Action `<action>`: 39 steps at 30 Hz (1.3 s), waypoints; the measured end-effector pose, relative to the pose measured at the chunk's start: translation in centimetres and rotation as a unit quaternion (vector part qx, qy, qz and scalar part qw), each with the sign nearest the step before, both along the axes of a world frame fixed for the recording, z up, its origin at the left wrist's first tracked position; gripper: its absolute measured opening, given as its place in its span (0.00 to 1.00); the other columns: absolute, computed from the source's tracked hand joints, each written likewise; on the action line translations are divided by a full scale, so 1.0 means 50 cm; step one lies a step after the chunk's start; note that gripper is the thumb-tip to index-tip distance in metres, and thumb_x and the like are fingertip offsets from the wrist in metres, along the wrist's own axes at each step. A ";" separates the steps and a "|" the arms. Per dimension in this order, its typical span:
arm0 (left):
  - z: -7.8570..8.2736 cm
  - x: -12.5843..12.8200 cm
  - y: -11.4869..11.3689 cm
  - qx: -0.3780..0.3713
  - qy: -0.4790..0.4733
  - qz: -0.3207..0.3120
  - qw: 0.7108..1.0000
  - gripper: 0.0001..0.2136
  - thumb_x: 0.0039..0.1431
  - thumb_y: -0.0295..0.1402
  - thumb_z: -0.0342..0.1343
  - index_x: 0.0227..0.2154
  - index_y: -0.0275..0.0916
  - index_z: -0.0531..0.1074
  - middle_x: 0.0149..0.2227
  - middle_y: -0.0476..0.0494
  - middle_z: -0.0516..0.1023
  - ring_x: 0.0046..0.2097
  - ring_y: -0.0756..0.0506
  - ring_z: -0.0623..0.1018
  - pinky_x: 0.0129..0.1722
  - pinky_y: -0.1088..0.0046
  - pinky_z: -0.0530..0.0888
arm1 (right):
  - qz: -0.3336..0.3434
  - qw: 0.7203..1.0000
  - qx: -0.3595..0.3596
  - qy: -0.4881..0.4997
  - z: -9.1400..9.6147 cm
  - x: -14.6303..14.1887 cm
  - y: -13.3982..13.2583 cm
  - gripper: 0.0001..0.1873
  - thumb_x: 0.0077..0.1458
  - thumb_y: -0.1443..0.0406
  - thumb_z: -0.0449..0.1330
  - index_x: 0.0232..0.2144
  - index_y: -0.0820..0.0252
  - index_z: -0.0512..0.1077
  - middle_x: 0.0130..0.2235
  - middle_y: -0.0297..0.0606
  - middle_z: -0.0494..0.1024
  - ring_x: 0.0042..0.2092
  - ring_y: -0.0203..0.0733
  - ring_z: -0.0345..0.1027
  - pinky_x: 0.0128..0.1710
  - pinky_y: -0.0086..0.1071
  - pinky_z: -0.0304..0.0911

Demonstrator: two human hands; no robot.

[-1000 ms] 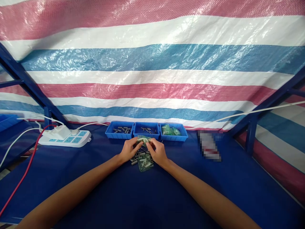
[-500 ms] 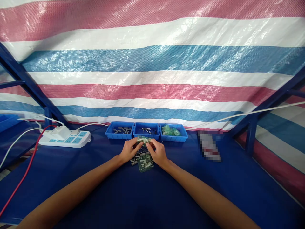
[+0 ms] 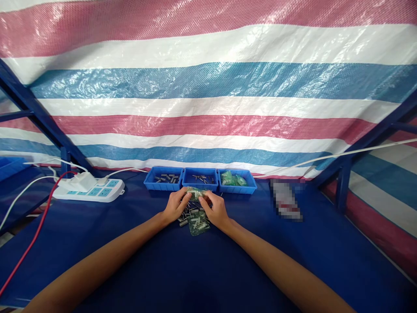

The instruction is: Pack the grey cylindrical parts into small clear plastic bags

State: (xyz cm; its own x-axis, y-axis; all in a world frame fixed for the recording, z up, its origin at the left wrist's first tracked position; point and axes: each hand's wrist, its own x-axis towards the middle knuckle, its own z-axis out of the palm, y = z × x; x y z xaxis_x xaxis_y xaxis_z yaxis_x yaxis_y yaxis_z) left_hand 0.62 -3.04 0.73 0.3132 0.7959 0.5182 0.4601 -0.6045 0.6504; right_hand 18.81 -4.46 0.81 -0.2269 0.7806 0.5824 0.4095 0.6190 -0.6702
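Green plastic bag (image 3: 196, 191) — gripped by left hand (image 3: 175, 207) and right hand (image 3: 215, 209) — thumbs (image 3: 185, 201) slightly farther apart than before.

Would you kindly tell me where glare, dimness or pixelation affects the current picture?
In the head view, glare streaks the striped sheet, the near tabletop looks dark, a pixelated patch hides something at right, and the held bag shows little fine detail.

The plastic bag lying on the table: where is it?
In the head view, the plastic bag lies low near the middle, at the near edge of the metal pieces, just left of the right hand.
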 end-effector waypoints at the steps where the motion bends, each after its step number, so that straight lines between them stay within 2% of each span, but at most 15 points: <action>1: -0.001 0.000 0.000 -0.001 -0.001 0.000 1.000 0.13 0.65 0.37 0.42 0.38 0.34 0.68 0.18 0.53 0.66 0.22 0.51 0.67 0.25 0.78 0.64 | 0.000 1.000 0.000 0.000 0.000 0.000 0.000 0.12 0.60 0.62 0.50 0.25 0.59 0.62 0.23 0.31 0.63 0.24 0.35 0.59 0.27 0.28 0.54; 11: 0.001 0.002 -0.003 -0.017 -0.015 0.000 1.000 0.14 0.66 0.37 0.41 0.28 0.36 0.64 0.17 0.54 0.63 0.20 0.52 0.65 0.24 0.77 0.62 | 0.005 1.000 -0.009 0.001 -0.002 0.000 -0.001 0.11 0.60 0.62 0.50 0.28 0.59 0.65 0.23 0.33 0.65 0.25 0.36 0.61 0.28 0.29 0.56; 17: 0.002 0.000 -0.002 -0.007 -0.001 0.010 1.000 0.18 0.65 0.39 0.40 0.21 0.38 0.59 0.17 0.53 0.62 0.21 0.52 0.64 0.25 0.76 0.61 | 0.001 1.000 0.000 -0.004 0.001 0.000 -0.003 0.12 0.60 0.62 0.50 0.27 0.59 0.66 0.23 0.33 0.65 0.25 0.36 0.60 0.27 0.28 0.56; 23: 0.004 0.000 -0.001 0.016 -0.001 0.006 1.000 0.20 0.65 0.39 0.41 0.19 0.37 0.59 0.17 0.52 0.62 0.21 0.52 0.63 0.25 0.76 0.61 | -0.003 1.000 0.002 0.007 0.001 0.001 -0.001 0.12 0.60 0.62 0.50 0.27 0.60 0.66 0.23 0.33 0.66 0.25 0.35 0.60 0.27 0.28 0.56; 28: 0.009 0.002 0.000 0.018 0.004 -0.006 1.000 0.18 0.65 0.38 0.43 0.21 0.36 0.63 0.18 0.52 0.64 0.23 0.52 0.65 0.25 0.77 0.62 | -0.006 1.000 -0.011 0.017 -0.002 0.001 -0.001 0.11 0.60 0.62 0.50 0.27 0.60 0.65 0.24 0.33 0.65 0.25 0.35 0.60 0.28 0.28 0.56; 32: 0.009 0.004 0.000 0.024 0.012 -0.002 1.000 0.13 0.64 0.37 0.45 0.30 0.35 0.69 0.20 0.51 0.68 0.24 0.51 0.68 0.26 0.78 0.64 | -0.003 1.000 -0.005 0.016 -0.002 0.001 -0.001 0.10 0.60 0.62 0.50 0.28 0.59 0.64 0.24 0.32 0.64 0.25 0.35 0.58 0.27 0.28 0.55; 36: 0.005 0.004 -0.001 0.031 -0.003 0.003 1.000 0.10 0.63 0.36 0.48 0.40 0.36 0.69 0.27 0.49 0.73 0.26 0.51 0.70 0.28 0.78 0.66 | 0.001 1.000 0.006 0.014 -0.004 -0.001 0.000 0.11 0.60 0.63 0.50 0.27 0.59 0.64 0.24 0.33 0.64 0.25 0.35 0.58 0.27 0.28 0.55; 39: 0.004 0.004 -0.001 0.035 -0.010 -0.006 0.999 0.10 0.63 0.36 0.47 0.41 0.36 0.69 0.31 0.47 0.74 0.27 0.51 0.72 0.30 0.77 0.67 | 0.004 1.000 0.013 0.008 -0.005 -0.001 0.001 0.11 0.60 0.64 0.50 0.27 0.60 0.65 0.23 0.33 0.64 0.25 0.35 0.58 0.27 0.28 0.54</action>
State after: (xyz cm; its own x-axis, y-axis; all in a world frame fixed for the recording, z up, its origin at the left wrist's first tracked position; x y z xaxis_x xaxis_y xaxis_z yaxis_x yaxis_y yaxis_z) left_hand 0.80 -3.09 0.93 0.3117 0.7530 0.5795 0.4388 -0.6551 0.6151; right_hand 18.74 -4.42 0.54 -0.2242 0.7629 0.6065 0.3937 0.6401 -0.6597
